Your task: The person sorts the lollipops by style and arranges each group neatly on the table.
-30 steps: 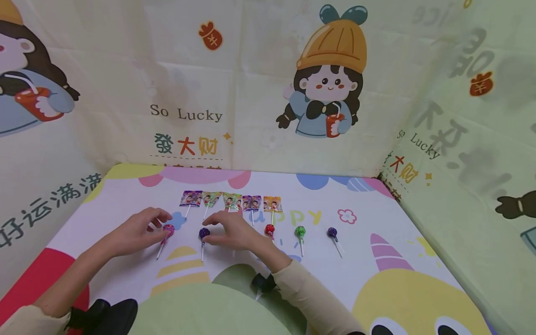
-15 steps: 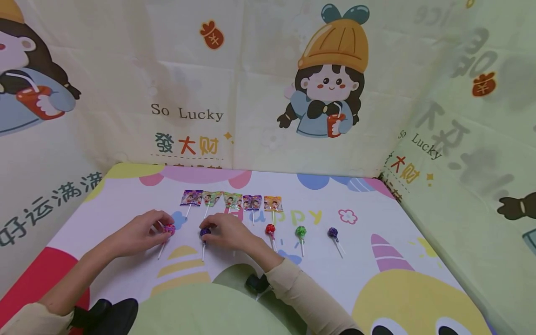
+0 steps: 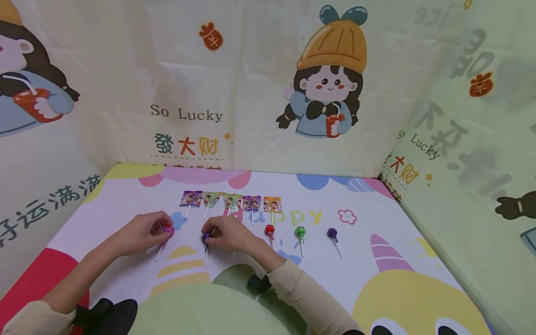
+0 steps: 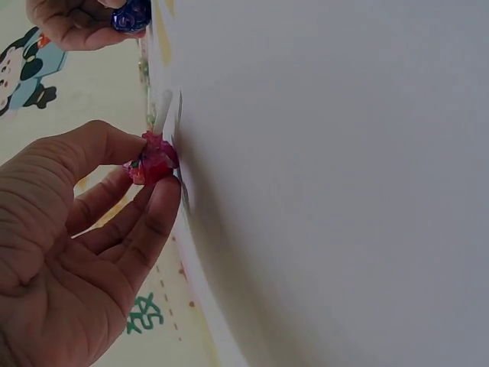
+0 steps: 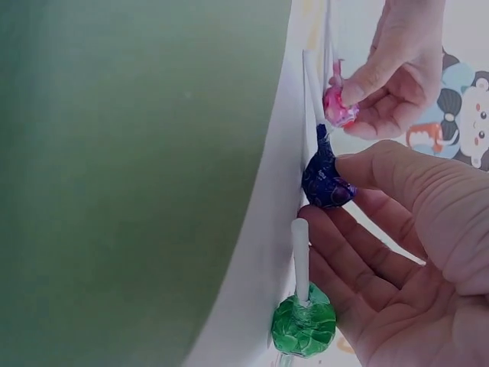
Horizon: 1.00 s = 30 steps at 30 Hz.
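My left hand [image 3: 140,232] pinches the head of a pink-wrapped lollipop [image 4: 157,160] between thumb and fingers, its white stick pointing toward me. To its right, my right hand [image 3: 228,234] pinches a dark blue-wrapped lollipop [image 5: 328,177] by the head, close over the table. Beside the right hand's fingers, in the right wrist view, lies a green-wrapped lollipop [image 5: 304,325]. From the head camera the right hand covers that spot.
Further right lie a red lollipop [image 3: 270,231], another green lollipop [image 3: 300,232] and a dark purple lollipop [image 3: 332,233]. Behind the hands, several flat-bagged lollipops [image 3: 232,201] form a row on the patterned table [image 3: 318,288]. Printed cloth [image 3: 259,93] hangs behind and at the sides.
My right fingers have closed on the dark blue lollipop, which has shifted slightly right and toward me. My left fingers have closed on the pink lollipop.
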Tool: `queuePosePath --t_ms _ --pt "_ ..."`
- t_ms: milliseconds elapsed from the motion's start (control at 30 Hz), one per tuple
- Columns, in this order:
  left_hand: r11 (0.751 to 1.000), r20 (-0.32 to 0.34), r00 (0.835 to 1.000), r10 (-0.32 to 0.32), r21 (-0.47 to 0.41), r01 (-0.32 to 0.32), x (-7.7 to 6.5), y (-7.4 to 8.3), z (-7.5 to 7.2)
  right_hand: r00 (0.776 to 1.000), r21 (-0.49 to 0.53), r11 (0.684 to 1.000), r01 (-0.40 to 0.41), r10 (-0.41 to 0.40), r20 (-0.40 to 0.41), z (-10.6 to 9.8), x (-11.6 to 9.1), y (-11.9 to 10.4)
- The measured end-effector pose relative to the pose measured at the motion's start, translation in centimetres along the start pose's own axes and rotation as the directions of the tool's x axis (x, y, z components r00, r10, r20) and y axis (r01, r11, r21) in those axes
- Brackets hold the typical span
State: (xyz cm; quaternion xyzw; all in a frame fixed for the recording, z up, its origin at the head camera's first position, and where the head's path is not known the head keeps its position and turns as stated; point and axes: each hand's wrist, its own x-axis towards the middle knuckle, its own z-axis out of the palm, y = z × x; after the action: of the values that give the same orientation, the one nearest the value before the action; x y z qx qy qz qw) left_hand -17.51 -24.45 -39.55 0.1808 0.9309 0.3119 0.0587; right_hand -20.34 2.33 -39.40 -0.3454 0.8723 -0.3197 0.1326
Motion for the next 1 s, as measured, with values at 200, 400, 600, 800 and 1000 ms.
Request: queuePosePath --t_ms 200,400,600,800,1000 --pt "1.0 -0.008 1.0 0.013 -0.012 -0.013 1.0 0.7 0.4 1.0 -0.015 1.0 0.001 -0.001 -0.009 0.0 -0.1 0.1" --pt "0.999 -0.017 0.999 0.03 -0.024 -0.03 2.0 1.2 0.7 1.0 -0.015 1.0 0.002 -0.002 -0.015 0.1 -0.1 0.1" --pt "0.999 -0.014 0.999 0.035 -0.03 -0.035 2.3 1.0 1.0 1.0 -0.006 1.0 0.002 -0.002 -0.008 0.4 0.1 0.2" --pt "0.999 -0.004 1.0 0.016 -0.034 -0.016 2.4 1.0 0.9 1.0 -0.019 1.0 -0.008 0.007 -0.016 0.2 0.3 0.0" --pt "0.999 0.014 1.0 -0.004 -0.038 0.004 2.7 1.1 0.9 0.998 -0.035 0.999 -0.001 -0.001 -0.064 0.2 1.1 -0.2"
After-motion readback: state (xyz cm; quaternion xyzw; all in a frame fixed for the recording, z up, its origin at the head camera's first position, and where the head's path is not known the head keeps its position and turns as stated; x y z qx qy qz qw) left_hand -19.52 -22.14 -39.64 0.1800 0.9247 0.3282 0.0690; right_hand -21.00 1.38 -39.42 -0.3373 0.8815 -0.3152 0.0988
